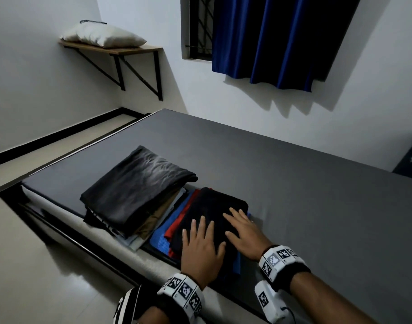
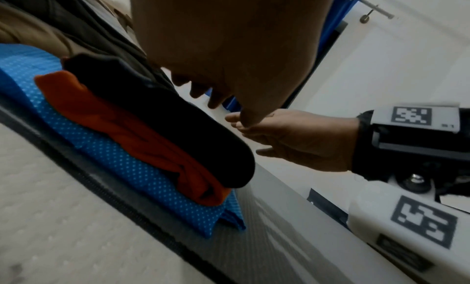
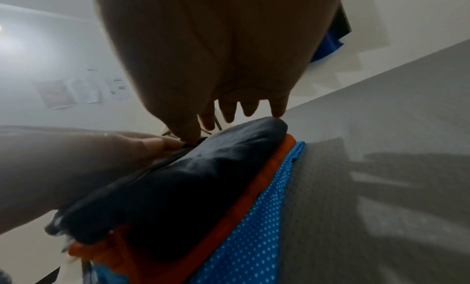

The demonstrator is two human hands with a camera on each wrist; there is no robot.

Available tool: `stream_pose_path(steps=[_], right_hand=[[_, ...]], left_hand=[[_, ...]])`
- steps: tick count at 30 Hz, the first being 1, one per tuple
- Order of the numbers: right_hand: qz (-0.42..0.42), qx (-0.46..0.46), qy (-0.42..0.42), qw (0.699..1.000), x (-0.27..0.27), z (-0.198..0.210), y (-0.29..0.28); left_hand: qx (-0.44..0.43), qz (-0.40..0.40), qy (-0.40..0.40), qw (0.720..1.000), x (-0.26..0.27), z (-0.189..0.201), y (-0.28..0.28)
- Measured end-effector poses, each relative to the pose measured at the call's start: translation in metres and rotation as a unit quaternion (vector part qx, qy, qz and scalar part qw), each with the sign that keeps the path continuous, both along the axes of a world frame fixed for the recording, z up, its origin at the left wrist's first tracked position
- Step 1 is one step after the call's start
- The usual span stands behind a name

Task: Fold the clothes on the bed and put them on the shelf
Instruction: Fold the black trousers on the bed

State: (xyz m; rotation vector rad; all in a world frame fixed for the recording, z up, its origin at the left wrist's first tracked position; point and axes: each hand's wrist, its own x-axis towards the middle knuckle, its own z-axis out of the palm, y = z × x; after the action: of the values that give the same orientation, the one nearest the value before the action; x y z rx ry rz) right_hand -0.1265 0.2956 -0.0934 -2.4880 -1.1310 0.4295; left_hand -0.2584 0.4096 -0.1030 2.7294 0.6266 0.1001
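Note:
A folded dark navy garment [image 1: 212, 206] tops a small pile, over a red-orange garment [image 1: 177, 226] and a blue dotted one [image 1: 158, 239], at the near edge of the bed [image 1: 270, 171]. My left hand [image 1: 201, 251] and right hand [image 1: 243, 230] lie flat on the navy garment, fingers straight and spread. The left wrist view shows the same pile: navy garment [image 2: 162, 115], red-orange garment [image 2: 132, 139], blue dotted garment [image 2: 106, 153]. In the right wrist view the navy garment [image 3: 178, 187] lies under the fingers [image 3: 229, 113]. A second folded pile, grey-black garment [image 1: 139, 183] on top, lies to the left.
A wooden wall shelf [image 1: 121, 49] on black brackets at the far left holds a white pillow [image 1: 102, 35]. A blue curtain [image 1: 277, 38] hangs over the window. Pale tiled floor [image 1: 48, 265] runs left of the bed. A dark object [image 1: 410, 160] stands at the far right.

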Motion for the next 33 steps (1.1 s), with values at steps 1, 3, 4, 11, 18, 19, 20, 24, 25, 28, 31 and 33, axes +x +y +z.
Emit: stream_pose_path(steps=[1, 3, 4, 11, 18, 19, 20, 24, 25, 28, 31, 33], right_hand=[[0.011, -0.021, -0.014, 1.000, 0.003, -0.001, 0.002], [0.059, -0.085, -0.038, 0.994, 0.013, -0.009, 0.009], [0.082, -0.105, -0.049, 0.990, 0.019, -0.014, 0.012], [0.096, -0.032, -0.089, 0.991, 0.037, -0.021, 0.021], [0.130, -0.141, -0.042, 0.981, 0.042, -0.025, 0.032], [0.131, -0.138, -0.036, 0.981, 0.043, -0.021, 0.034], [0.130, -0.128, -0.024, 0.983, 0.046, -0.017, 0.036], [0.086, -0.076, 0.017, 0.993, 0.074, 0.008, 0.045], [0.076, -0.076, 0.013, 0.994, 0.082, 0.013, 0.047], [0.033, -0.098, 0.016, 0.995, 0.109, 0.017, 0.056], [0.012, -0.140, 0.043, 0.989, 0.127, 0.007, 0.062], [0.011, -0.145, 0.081, 0.986, 0.132, -0.005, 0.063]], left_hand=[[0.008, -0.011, 0.021, 1.000, 0.002, -0.007, -0.002], [0.039, -0.001, 0.041, 0.998, 0.007, -0.022, -0.002], [0.028, 0.009, 0.046, 0.998, 0.008, -0.027, -0.003], [0.003, 0.031, 0.026, 0.999, 0.015, -0.039, -0.009], [-0.027, 0.061, 0.093, 0.993, 0.028, -0.025, 0.008], [-0.044, 0.066, 0.093, 0.993, 0.027, -0.021, 0.010], [-0.062, 0.080, 0.081, 0.991, 0.026, -0.016, 0.011], [-0.134, 0.238, -0.048, 0.961, 0.022, 0.001, 0.017], [-0.131, 0.291, -0.069, 0.945, 0.020, 0.002, 0.017], [-0.171, 0.418, -0.072, 0.889, 0.018, 0.000, 0.017], [-0.201, 0.452, -0.049, 0.868, 0.017, -0.008, 0.017], [-0.220, 0.452, -0.049, 0.863, 0.015, -0.012, 0.016]])
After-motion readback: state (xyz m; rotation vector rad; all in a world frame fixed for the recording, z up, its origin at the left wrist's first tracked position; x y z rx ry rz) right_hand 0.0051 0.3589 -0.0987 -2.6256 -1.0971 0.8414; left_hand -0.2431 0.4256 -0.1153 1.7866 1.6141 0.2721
